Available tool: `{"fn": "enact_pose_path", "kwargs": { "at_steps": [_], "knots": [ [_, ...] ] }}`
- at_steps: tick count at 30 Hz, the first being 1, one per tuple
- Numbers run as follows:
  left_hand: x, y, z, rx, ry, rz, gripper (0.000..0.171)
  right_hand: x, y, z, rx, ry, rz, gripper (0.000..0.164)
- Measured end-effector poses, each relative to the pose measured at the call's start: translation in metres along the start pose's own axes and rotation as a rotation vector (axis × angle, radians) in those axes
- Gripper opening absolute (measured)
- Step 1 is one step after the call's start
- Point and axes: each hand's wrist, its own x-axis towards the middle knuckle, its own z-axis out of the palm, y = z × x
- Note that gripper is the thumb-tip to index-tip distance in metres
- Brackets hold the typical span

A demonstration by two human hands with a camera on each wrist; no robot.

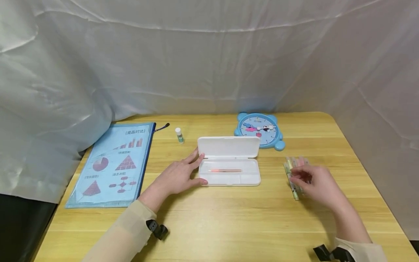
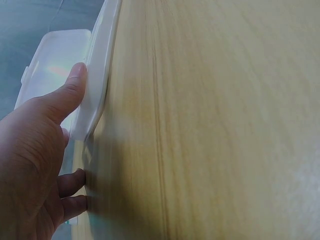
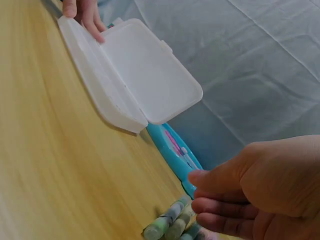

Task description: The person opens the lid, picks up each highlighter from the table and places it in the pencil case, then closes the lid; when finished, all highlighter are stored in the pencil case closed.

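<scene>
Pencil case (image 1: 222, 178) lies near the middle of the counter (image 1: 209, 225), its lid (image 1: 228, 147) raised at the back and its tray facing up. My left hand (image 1: 178, 176) grips the left end of the case, thumb at the front edge, index finger at the back by the hinge. My right hand (image 1: 315, 182) hangs over the bunch of markers (image 3: 170, 216), thumb and fingers loosely bent with a gap between them; nothing seen held, and whether the fingertips touch a marker I cannot tell. Progress, as I judge it: early. Done: lid up, one slim pinkish pen (image 1: 226, 170) in the tray. Left: the markers, all lying side by side on the counter to the right of the case, none in it; exact count hidden by my hand. Lid not yet down. Behind the case sits a blue toy clock (image 1: 268, 140); to the left, a glue stick (image 1: 179, 135) standing upright and a zip folder (image 1: 112, 163) lying flat, both apart from my hands.
</scene>
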Motion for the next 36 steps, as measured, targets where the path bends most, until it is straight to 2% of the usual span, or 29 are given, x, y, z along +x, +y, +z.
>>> {"fn": "enact_pose_path", "kwargs": {
  "at_steps": [5, 16, 29, 36],
  "knots": [
    [0.000, 0.001, -0.003, -0.008, -0.004, -0.008, 0.096, -0.007, -0.003, 0.002, -0.003, -0.063, 0.087, 0.024],
    [0.001, 0.000, -0.002, -0.001, -0.013, -0.012, 0.096, -0.007, -0.007, 0.009, -0.038, -0.102, 0.148, 0.029],
    [0.000, 0.001, -0.002, 0.001, -0.005, -0.001, 0.096, -0.002, -0.011, 0.019, -0.115, -0.142, 0.136, 0.010],
    [0.000, 0.000, 0.000, 0.000, -0.011, 0.001, 0.096, -0.003, -0.010, 0.018, -0.069, -0.103, 0.149, 0.012]
  ]
}}
